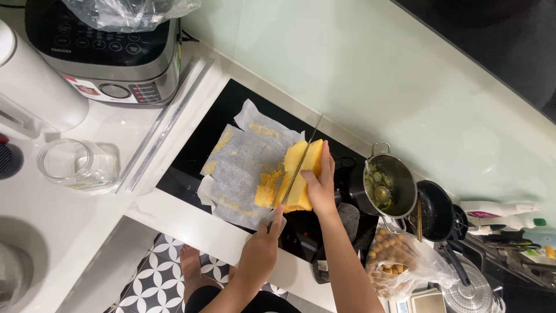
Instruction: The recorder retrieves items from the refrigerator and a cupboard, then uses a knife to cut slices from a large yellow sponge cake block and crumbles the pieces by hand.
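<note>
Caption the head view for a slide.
Left hand draws a long knife through a yellow sponge cake on crumpled baking paper; right hand steadies it.

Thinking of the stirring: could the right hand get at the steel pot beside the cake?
Probably yes: the right hand steadies the yellow cake, and the steel pot stands just beyond it, nothing between.
</note>
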